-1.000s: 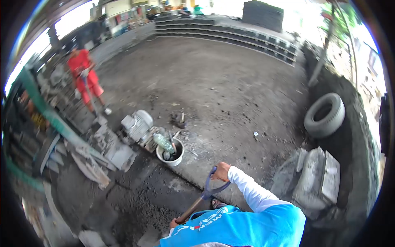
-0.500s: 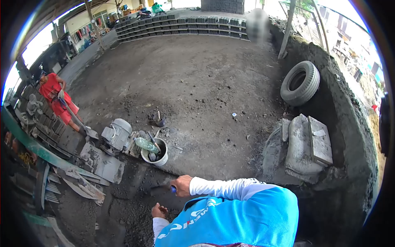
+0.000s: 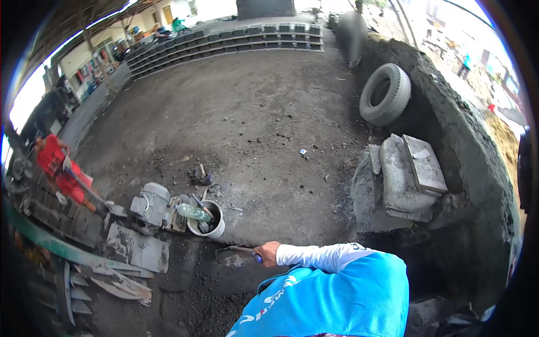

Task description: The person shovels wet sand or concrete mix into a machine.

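Plainly, right grip (image 3: 268, 254) curled closed round blue handle (image 3: 257, 259), white bucket (image 3: 218, 229) near; left grip unseen, state unclear.

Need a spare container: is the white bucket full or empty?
Not empty: the bucket holds a tilted bottle; how full, I can't tell.

We wear a bright blue fabric shirt (image 3: 342, 295) with bold white lettering (image 3: 269, 303) slanting along one edge. Our long, close-fitting white sleeve (image 3: 311, 255) reaches the wrist, with small dark markings (image 3: 357, 246) beside a pale lavender-blue shoulder panel (image 3: 362, 258). Our right hand (image 3: 269, 254) is bare.
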### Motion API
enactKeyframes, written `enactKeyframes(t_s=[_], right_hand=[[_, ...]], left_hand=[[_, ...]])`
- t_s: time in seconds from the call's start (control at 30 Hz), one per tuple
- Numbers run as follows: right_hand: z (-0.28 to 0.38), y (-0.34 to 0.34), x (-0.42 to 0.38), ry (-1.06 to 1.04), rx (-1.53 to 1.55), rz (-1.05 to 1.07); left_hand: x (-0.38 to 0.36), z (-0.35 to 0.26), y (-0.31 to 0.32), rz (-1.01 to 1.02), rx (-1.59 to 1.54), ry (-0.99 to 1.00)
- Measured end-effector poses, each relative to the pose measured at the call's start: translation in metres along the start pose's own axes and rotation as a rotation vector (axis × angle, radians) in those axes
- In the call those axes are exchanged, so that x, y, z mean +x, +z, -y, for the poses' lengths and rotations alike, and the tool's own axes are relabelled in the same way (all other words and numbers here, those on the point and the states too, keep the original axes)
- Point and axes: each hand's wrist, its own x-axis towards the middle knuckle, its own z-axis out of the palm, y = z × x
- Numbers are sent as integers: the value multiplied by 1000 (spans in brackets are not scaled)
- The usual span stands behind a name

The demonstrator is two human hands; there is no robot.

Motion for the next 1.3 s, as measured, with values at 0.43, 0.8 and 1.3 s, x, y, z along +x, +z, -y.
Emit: enactKeyframes(t_s=[0.43,0.8,1.3], right_hand=[[-13,-25,40,-102,-64,-24],[-63,-55,4,-223,-80,152],[-38,-28,13,-144,-120,41]], left_hand=[[-29,-109,160,138,391,81],[10,3,210,70,2340,1189],[-58,-86,153,169,2277,954]])
